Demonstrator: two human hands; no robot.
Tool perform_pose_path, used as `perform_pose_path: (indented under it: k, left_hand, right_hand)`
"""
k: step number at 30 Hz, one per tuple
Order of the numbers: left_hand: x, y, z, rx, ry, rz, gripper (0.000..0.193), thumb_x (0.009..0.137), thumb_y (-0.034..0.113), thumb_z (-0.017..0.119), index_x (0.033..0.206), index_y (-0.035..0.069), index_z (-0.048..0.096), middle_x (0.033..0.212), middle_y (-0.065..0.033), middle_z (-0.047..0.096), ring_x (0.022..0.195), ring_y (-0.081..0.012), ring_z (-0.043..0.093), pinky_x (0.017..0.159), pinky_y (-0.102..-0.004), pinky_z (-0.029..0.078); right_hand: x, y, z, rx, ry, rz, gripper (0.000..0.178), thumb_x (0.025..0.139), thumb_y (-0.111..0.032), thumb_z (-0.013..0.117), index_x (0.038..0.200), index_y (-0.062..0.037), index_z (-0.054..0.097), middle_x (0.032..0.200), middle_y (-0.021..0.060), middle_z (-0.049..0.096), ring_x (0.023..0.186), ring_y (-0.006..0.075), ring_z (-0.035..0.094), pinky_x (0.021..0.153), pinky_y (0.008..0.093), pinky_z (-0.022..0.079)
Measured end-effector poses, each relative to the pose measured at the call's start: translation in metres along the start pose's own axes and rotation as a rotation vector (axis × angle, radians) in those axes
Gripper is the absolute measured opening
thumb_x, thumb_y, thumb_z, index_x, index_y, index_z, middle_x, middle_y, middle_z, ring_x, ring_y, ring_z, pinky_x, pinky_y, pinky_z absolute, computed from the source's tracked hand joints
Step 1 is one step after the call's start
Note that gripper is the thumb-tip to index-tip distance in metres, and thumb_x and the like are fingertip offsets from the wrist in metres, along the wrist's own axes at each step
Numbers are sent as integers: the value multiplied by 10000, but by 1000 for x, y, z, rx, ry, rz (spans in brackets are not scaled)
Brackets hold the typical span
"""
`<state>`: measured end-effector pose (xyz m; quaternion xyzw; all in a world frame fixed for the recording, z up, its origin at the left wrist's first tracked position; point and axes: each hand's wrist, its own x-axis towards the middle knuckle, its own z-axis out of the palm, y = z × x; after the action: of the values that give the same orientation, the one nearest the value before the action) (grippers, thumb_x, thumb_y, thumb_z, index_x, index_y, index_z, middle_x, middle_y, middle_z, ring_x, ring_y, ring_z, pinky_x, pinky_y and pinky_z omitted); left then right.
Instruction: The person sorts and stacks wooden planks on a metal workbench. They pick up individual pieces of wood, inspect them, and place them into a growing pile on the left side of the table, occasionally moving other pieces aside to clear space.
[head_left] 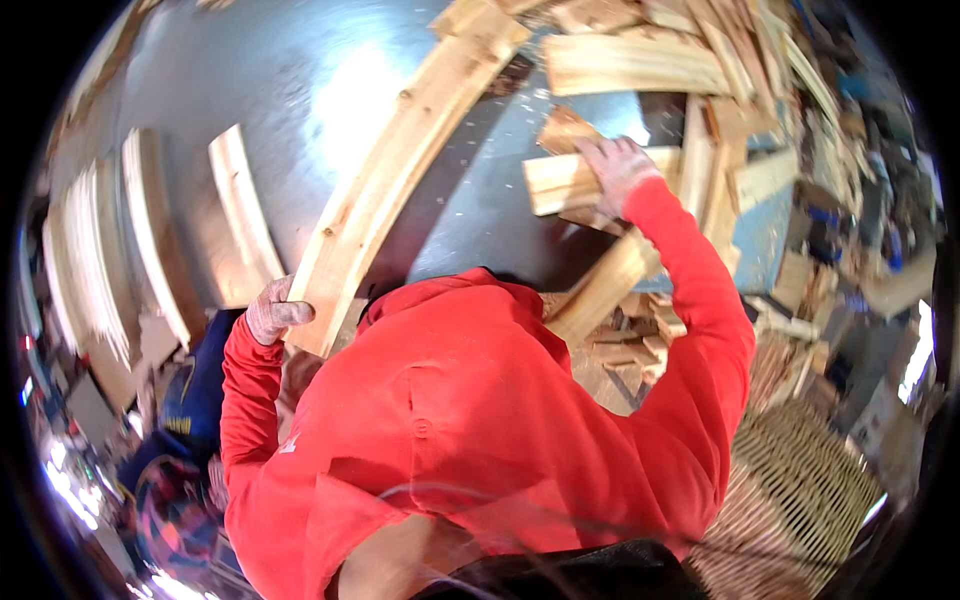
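Long pale board (395, 160), slanting across the grey surface (250, 75)
Probably stiff and fairly light, best held by both edges; left hand (270, 312) grasps its near end, right hand (622, 172) lies over a short board (553, 186), grip impossible to tell

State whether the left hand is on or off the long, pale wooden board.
On. The left hand holds the long, pale wooden board at its near end, thumb lying over the upper face.
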<state>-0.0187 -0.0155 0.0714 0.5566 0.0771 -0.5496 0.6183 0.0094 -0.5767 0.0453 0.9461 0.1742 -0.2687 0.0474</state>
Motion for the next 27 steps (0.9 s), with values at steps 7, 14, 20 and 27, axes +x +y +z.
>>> perform_pose_path:
  k: [7,14,20,27]
  left_hand:
    - [40,-36,33,-599,191,217,623,788,198,706,1317,-18,457,1109,-168,632,974,-302,657,840,-434,558]
    - [110,-26,92,-881,-9,351,641,794,223,755,1332,29,464,1149,-128,629,1002,-283,649,878,-438,538]
    - [78,-10,54,827,1175,678,942,719,318,795,1441,-13,287,1457,-241,331,1335,-389,366,1110,-510,273]
    - [104,59,52,1440,480,-174,615,793,465,666,1327,194,525,1099,-201,652,1001,-347,646,897,-489,483]
  right_hand:
    - [35,-36,-25,75,8,136,963,681,-457,763,1451,-99,310,1406,178,426,1293,359,401,1100,416,312]
    - [122,-213,-69,1383,221,-43,937,810,-585,635,1437,32,313,1410,305,403,1314,346,425,1089,365,331]
    - [136,-197,-80,563,-53,64,364,843,-272,614,1130,-47,611,1030,179,676,948,333,654,815,420,519]
    - [84,-121,-134,121,267,-609,500,855,-379,595,1268,-102,542,1064,143,660,1019,363,615,875,482,484]
